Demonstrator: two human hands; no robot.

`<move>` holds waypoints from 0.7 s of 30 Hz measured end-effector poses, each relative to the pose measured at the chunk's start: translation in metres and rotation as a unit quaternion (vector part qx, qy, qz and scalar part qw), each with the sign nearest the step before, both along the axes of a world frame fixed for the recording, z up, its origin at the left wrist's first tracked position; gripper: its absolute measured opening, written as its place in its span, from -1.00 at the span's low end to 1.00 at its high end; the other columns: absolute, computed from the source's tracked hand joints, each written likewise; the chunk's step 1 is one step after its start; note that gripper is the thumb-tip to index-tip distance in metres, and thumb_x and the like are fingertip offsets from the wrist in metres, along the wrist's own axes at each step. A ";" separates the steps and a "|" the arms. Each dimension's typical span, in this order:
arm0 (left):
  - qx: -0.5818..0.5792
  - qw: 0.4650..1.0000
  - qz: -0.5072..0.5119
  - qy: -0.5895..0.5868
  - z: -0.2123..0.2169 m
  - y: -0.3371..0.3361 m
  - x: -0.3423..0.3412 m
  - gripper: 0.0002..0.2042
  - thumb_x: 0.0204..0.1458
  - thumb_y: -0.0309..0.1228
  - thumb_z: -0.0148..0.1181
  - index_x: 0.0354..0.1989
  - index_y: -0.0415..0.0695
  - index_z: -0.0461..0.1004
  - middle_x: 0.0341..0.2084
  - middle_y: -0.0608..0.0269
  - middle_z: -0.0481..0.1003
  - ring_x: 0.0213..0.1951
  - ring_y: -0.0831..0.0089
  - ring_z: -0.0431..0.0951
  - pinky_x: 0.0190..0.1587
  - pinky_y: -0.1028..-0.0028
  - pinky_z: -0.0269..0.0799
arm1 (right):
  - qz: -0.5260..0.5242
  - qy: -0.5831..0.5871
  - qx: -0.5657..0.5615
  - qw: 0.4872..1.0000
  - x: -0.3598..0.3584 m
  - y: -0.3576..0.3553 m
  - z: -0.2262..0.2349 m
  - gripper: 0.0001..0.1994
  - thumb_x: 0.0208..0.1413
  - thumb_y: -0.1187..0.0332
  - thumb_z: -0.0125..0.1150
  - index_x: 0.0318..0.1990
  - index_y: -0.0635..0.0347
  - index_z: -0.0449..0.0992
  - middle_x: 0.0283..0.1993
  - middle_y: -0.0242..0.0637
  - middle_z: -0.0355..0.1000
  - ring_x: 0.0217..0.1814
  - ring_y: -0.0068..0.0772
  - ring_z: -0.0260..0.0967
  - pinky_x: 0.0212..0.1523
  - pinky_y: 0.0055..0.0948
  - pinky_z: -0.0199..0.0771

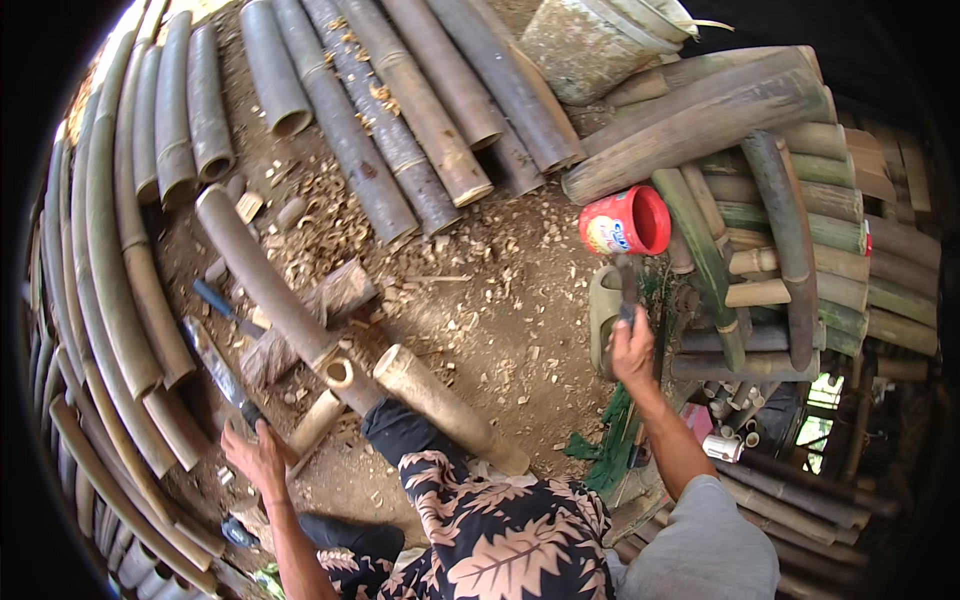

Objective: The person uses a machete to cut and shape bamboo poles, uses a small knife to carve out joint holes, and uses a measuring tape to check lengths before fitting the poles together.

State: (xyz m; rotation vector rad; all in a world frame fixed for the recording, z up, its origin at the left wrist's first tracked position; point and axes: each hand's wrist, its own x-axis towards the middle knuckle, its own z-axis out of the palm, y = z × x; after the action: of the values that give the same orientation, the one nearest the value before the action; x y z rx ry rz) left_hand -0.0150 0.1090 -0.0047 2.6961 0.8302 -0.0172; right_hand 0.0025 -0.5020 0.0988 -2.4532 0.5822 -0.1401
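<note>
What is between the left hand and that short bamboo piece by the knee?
Nothing visible. The left hand grips a big knife, and only bare dirt and a small bamboo stub beside it lie before the short bamboo piece.

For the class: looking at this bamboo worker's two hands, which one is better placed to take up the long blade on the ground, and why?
Left. The left hand already rests at the handle of the long blade, while the right hand is raised far off, holding a dark tool.
</note>
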 end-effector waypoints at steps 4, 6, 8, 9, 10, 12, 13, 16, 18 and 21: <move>-0.010 1.000 -0.022 0.017 0.006 -0.002 0.001 -0.40 0.11 -0.23 0.22 0.25 -0.30 0.24 0.18 -0.18 0.25 0.22 -0.08 0.24 0.28 0.09 0.13 | -0.080 0.093 -0.026 0.992 0.075 -0.090 0.059 -0.72 0.24 0.22 -0.04 -0.24 0.31 0.43 -0.56 -0.18 0.46 -0.59 -0.28 0.49 -0.51 -0.24 0.48; -0.004 0.999 -0.037 0.008 0.008 0.000 0.001 -0.42 0.13 -0.23 0.21 0.25 -0.29 0.24 0.19 -0.16 0.25 0.22 -0.06 0.24 0.28 0.09 0.13 | -0.082 0.171 -0.062 0.980 0.114 -0.109 0.070 -0.67 0.17 0.20 -0.05 -0.30 0.36 0.46 -0.54 -0.12 0.48 -0.57 -0.23 0.50 -0.49 -0.22 0.49; -0.016 0.998 -0.059 -0.005 0.015 -0.005 0.008 -0.45 0.14 -0.25 0.21 0.24 -0.28 0.27 0.19 -0.14 0.25 0.22 -0.05 0.24 0.28 0.09 0.14 | -0.064 0.273 -0.033 0.959 0.136 -0.149 0.061 -0.64 0.15 0.18 -0.04 -0.32 0.39 0.46 -0.57 -0.12 0.45 -0.58 -0.23 0.48 -0.53 -0.21 0.49; -0.018 0.998 -0.065 -0.011 0.019 -0.005 0.011 -0.47 0.14 -0.26 0.21 0.23 -0.28 0.28 0.18 -0.14 0.26 0.22 -0.05 0.25 0.28 0.09 0.14 | -0.061 0.336 -0.016 0.940 0.150 -0.152 0.057 -0.63 0.16 0.18 -0.05 -0.29 0.41 0.46 -0.57 -0.13 0.44 -0.60 -0.25 0.46 -0.56 -0.22 0.49; -0.033 0.996 -0.075 -0.024 0.023 -0.006 0.013 -0.48 0.14 -0.28 0.21 0.22 -0.28 0.29 0.18 -0.13 0.26 0.22 -0.04 0.25 0.27 0.10 0.14 | -0.065 0.356 -0.010 0.932 0.156 -0.153 0.054 -0.62 0.15 0.17 -0.05 -0.29 0.42 0.46 -0.57 -0.12 0.43 -0.60 -0.22 0.46 -0.55 -0.20 0.48; -0.058 0.993 -0.088 -0.050 0.033 -0.006 0.015 -0.51 0.14 -0.30 0.22 0.19 -0.28 0.33 0.16 -0.12 0.27 0.21 -0.03 0.27 0.27 0.11 0.15 | -0.068 0.397 0.002 0.915 0.174 -0.150 0.049 -0.60 0.14 0.16 -0.04 -0.29 0.44 0.46 -0.58 -0.10 0.43 -0.60 -0.17 0.46 -0.53 -0.17 0.47; -0.070 0.991 -0.089 -0.065 0.041 -0.013 0.019 -0.56 0.13 -0.34 0.23 0.14 -0.28 0.36 0.15 -0.09 0.29 0.19 0.02 0.29 0.25 0.13 0.19 | -0.027 0.394 -0.095 0.914 0.169 -0.178 0.047 -0.57 0.13 0.13 -0.03 -0.29 0.46 0.48 -0.57 -0.08 0.44 -0.53 -0.12 0.47 -0.43 -0.12 0.46; -0.134 0.983 -0.082 -0.091 0.088 -0.047 0.025 -0.69 0.08 -0.43 0.26 -0.01 -0.25 0.47 -0.08 0.03 0.47 0.04 0.16 0.44 0.15 0.23 0.32 | 0.058 0.206 -0.139 0.967 0.145 -0.174 0.052 -0.46 0.25 0.00 -0.01 -0.19 0.48 0.52 -0.33 0.19 0.50 -0.32 0.01 0.46 -0.23 -0.03 0.37; -0.328 0.942 -0.066 -0.037 0.111 -0.076 0.025 -0.70 0.08 -0.45 0.28 -0.01 -0.25 0.48 -0.23 0.12 0.54 -0.15 0.33 0.54 -0.01 0.37 0.46 | -0.050 0.184 -0.026 0.981 0.135 -0.076 0.108 -0.51 0.28 0.03 0.13 0.03 0.37 0.45 -0.40 -0.26 0.46 -0.42 -0.52 0.33 -0.36 -0.45 0.40; -0.688 0.702 -0.089 0.161 0.124 -0.121 0.022 -0.51 0.15 -0.18 0.29 0.17 -0.20 0.39 -0.28 0.26 0.53 -0.16 0.48 0.52 -0.03 0.44 0.45 | 0.150 0.058 0.097 0.982 0.118 0.024 0.118 -0.61 0.24 0.35 0.13 0.16 0.33 0.33 -0.35 -0.39 0.42 -0.49 -0.67 0.28 -0.46 -0.58 0.38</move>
State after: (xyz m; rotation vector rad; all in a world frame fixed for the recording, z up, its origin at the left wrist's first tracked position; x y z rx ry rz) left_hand 0.0067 -0.0119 0.1197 1.2799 0.3126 -0.8193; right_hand 0.1208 -0.4785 0.2169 -2.3352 0.2534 0.1750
